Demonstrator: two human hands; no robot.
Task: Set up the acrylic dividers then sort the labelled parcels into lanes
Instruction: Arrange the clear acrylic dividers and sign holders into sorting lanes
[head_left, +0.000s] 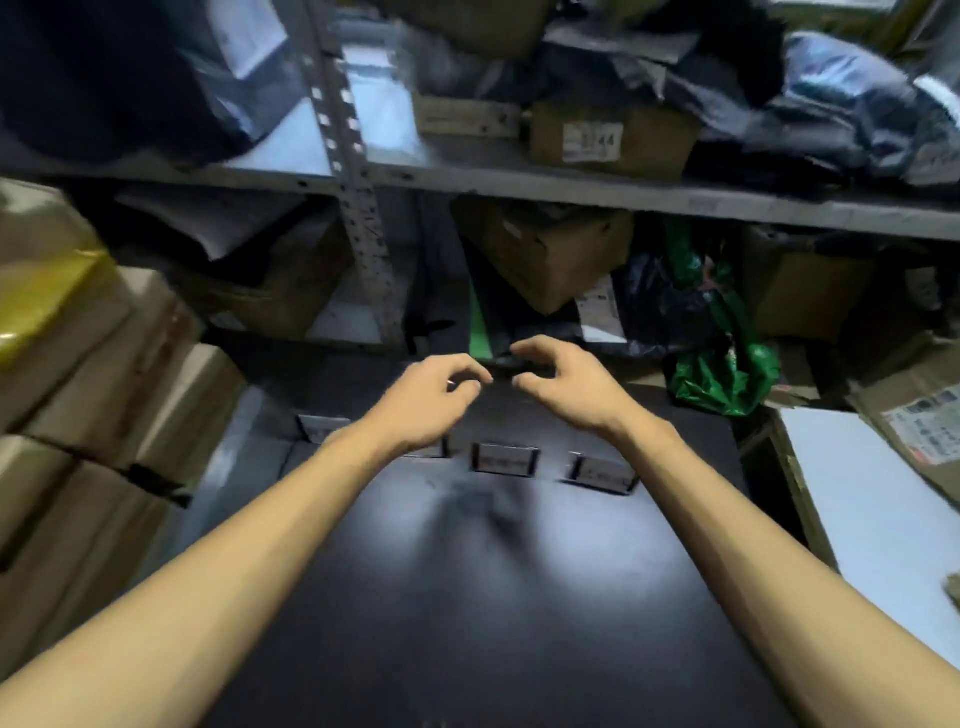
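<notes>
Black tabletop (493, 597) has a row of four small clear acrylic holders (504, 460) across its middle, one partly hidden under the L wrist, w/ both bare forearms stretched over the row toward the far edge. L hand (439, 395) & R hand (563, 387) sit close but apart, fingers curled and thumbs drawn near forefingers, at a dark flat parcel (501, 361) on the table's back edge below the grey metal shelf (571, 192); the pic is blurred, so they may be pinching its edge, can't tell. Cardboard boxes (104, 364) stack at left, a green bag (727, 374) lies right.
</notes>
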